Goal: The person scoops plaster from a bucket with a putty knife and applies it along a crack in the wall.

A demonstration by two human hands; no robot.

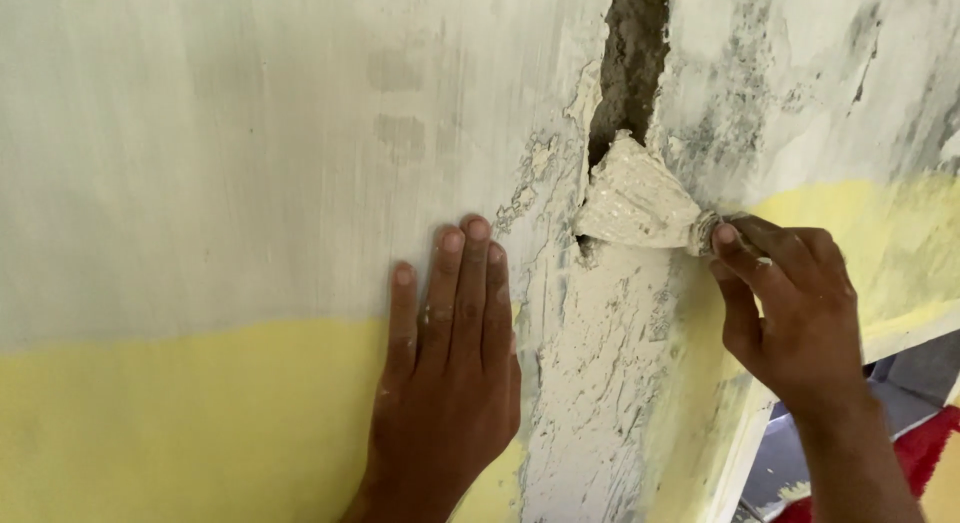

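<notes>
A dark open groove (pixel 632 63) runs down the white-and-yellow wall (pixel 200 183), rough filler (pixel 600 363) smeared below it. The right hand (pixel 790 313) pinches a putty knife (pixel 640 203), fingers closed on its handle; the blade lies nearly level, pointing left at the groove's lower end. The left hand (pixel 450 363) presses flat, fingers extended, holding nothing.

white-and-yellow wall (pixel 200 183), daylit

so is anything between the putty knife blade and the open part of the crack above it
Nothing visible. The right hand holds the putty knife, whose filler-coated blade tip already reaches the lower end of the dark open crack. The left hand lies flat on the wall, off to the side.
</notes>
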